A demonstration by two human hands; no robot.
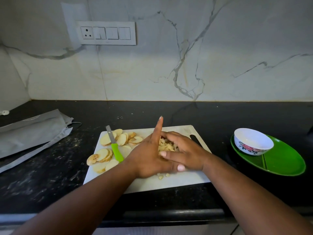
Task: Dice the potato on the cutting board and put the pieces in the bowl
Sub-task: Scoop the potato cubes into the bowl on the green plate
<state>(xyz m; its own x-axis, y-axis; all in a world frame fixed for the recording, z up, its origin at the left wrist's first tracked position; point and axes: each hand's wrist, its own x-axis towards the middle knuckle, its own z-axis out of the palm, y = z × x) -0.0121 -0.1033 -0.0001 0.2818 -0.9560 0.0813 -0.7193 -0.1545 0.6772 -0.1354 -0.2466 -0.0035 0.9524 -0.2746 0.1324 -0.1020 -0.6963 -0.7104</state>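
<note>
**A:** Potato pieces (166, 146), diced small and pale yellow, sit heaped on the white cutting board (177, 181) on a black kitchen counter (50, 163), cupped between a person's two hands.

**B:** And how do the hands lie?

**A:** The left hand (147, 160) presses against the near-left side of the heap, its forefinger pointing straight up and away. The right hand (184, 153) curves its fingers round the far and right side of the pile. Both are gathering the dice; the thumbs cross at the near edge.

**B:** Anything loose?

**A:** A few stray cubes (162, 176) lie on the board just below the hands. Uncut round potato slices (118, 138) are fanned across the board's left half, some overhanging its left edge.

**B:** The knife?

**A:** A green-handled knife (113, 144) lies untouched among the slices, blade pointing to the wall.

**B:** The bowl?

**A:** A white bowl (253, 141) with a flower pattern stands to the right, well apart from the board, on a green plate (284, 160). No pieces show inside it. A grey cloth (32, 131) lies at the far left, below a switch panel (105, 33) on the marble wall.
</note>
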